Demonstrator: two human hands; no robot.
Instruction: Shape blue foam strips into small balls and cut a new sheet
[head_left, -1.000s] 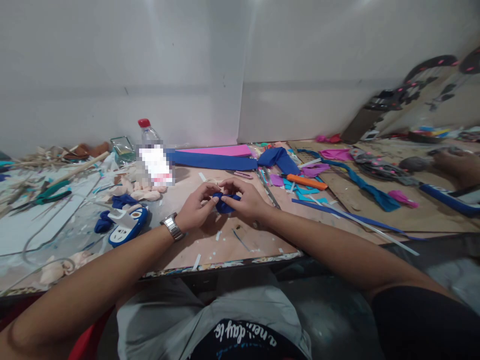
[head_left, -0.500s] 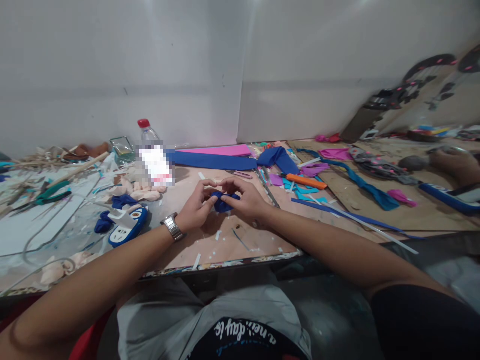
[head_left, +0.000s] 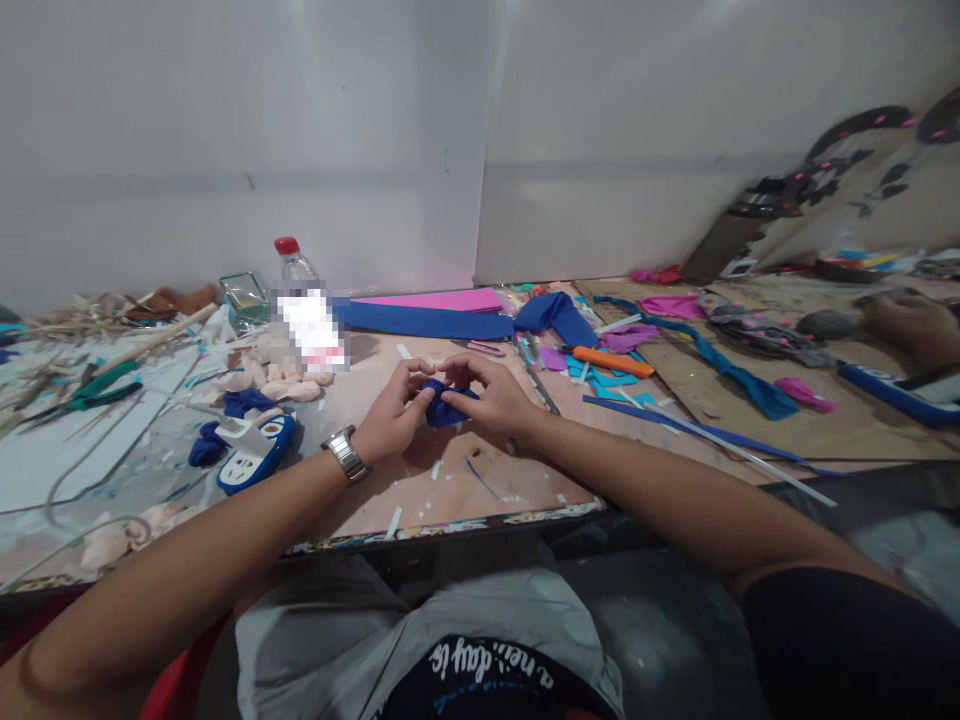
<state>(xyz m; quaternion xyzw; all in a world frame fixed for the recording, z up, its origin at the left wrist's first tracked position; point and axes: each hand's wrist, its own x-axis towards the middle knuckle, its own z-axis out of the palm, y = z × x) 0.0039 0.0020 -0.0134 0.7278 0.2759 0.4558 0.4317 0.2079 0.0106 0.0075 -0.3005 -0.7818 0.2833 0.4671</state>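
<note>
Between both hands, just over the table, is a small crumpled piece of dark blue crepe paper. My left hand pinches its left side, thumb on top and fingers curled behind. My right hand grips the right side the same way, its thumb pressed on the paper. Parts of the fingertips behind the paper are hidden. Beyond the hands lies a long folded blue crepe strip with a pink strip behind it. A bent blue piece sits to the right of these.
Left are a power strip, green-handled pliers and a red-capped bottle. An orange utility knife lies right among paper scraps, near a thin white stick. Another person's hand is at far right.
My thumbs have shifted slightly on the blue crepe paper, and its shape between them looks a little rounder. Both arms stay in place.
</note>
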